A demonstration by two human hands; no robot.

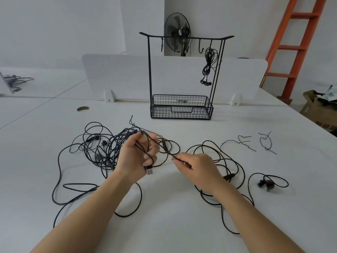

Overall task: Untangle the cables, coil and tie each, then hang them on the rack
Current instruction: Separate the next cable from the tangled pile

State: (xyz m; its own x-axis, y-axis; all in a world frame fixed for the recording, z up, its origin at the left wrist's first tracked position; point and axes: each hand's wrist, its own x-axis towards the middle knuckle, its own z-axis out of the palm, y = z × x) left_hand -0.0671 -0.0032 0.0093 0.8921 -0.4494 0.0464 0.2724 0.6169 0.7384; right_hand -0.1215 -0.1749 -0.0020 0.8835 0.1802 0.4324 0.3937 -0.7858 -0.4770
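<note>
We look across a white table [173,216] with a low white divider [118,75] along its far edge; a fan [177,31] and an orange ladder [299,48] stand beyond it. At the far middle of the table stands the black wire rack [149,70], and one coiled earphone cable [209,61] hangs from a hook at the right end of its top bar.

Both forearms reach in from the near edge and meet near the middle of the table. The left hand [135,156] is raised, wrist bent, its fingers curled toward us around a few loops of a dark braided cable [238,172]. The cable's USB plug [149,170] sticks out below the little finger. The right hand [197,167] lies lower, back upward, with thumb and fingertips [176,159] pinching the same cable just right of the left hand, so a short stretch runs between the two hands. The rest of this cable sprawls in loose loops on the table under and to the right of the right wrist.

Left of the hands lies a tangle of black cables [105,147]. A pair of earbuds [268,183] rests at the right, and thin twist ties [244,141] lie farther back on that side.
</note>
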